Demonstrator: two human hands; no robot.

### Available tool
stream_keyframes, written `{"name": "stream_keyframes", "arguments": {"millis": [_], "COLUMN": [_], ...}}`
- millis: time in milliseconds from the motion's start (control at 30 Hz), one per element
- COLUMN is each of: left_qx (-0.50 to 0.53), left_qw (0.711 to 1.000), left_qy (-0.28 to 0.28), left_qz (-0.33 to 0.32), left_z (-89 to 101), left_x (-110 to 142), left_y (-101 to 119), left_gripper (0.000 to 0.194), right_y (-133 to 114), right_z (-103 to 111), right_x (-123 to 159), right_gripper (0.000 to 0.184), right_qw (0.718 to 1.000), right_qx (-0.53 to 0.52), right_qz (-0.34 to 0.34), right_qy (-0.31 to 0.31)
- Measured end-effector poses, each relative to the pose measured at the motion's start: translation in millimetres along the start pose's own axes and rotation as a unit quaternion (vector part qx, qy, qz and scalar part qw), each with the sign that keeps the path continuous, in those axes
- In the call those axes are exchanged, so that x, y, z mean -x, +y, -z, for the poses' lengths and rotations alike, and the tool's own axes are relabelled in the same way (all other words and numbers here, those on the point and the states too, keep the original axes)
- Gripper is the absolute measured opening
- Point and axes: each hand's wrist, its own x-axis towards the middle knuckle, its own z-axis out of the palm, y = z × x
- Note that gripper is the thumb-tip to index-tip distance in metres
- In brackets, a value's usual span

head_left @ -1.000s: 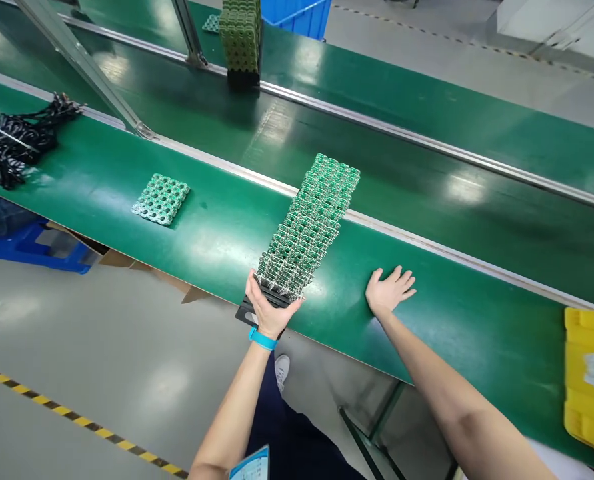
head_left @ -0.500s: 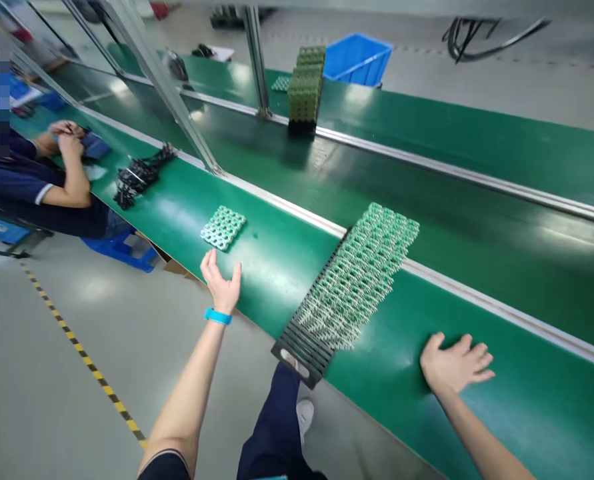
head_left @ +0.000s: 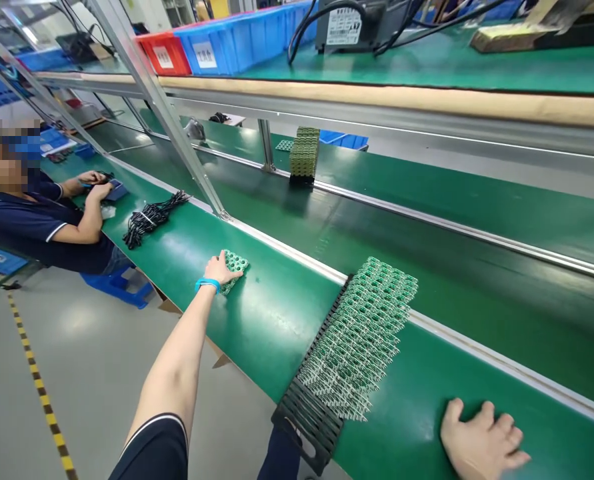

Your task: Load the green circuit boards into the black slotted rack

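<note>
My left hand [head_left: 219,269] reaches over a small green circuit board panel [head_left: 237,261] with round holes, lying on the bench. Its fingers and thumb are at the panel's edges and cover part of it. My right hand [head_left: 484,437] is open on the green bench surface at the lower right, fingers spread, with nothing in it. Between the two hands, a black slotted rack [head_left: 309,417] holds a slanted row of several similar green panels [head_left: 361,327]. The rack's front end sticks out over the bench edge.
Left of my hand lies a bundle of black cables [head_left: 151,217]. A co-worker in a dark shirt [head_left: 31,217] sits beyond it. A slanted metal post [head_left: 161,107] and an overhead shelf [head_left: 377,100] frame the bench. Another loaded rack [head_left: 304,153] stands across the belt.
My left hand has moved forward from beside the single panel onto it. My right hand stays spread, lower in view. The camera has tilted up, bringing the shelf with bins into sight.
</note>
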Motion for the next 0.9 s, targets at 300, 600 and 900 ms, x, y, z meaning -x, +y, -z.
{"name": "stream_keyframes", "arguments": {"millis": [300,600,900], "left_qx": [0.112,0.385,0.405], "left_qw": [0.970,0.846,0.813], "left_qy": [0.198,0.306,0.362], "left_qz": [-0.087,-0.207,-0.212], "left_z": [21.6,-40.7,-150.2], "left_x": [54,298,379], "left_y": [2,38,117], "left_gripper": [0.112,0.118,0.120], "right_y": [-7,-12,-10], "right_z": [0,0,-1], "right_x": [2,1,-2], "right_gripper": [0.072,0.070,0.073], "right_qw": [0.999,0.993,0.991], "right_qx": [0.016,0.033,0.024], "right_qz": [-0.032,-0.076,-0.084], "right_qy": [-0.031,-0.089,-0.103]}}
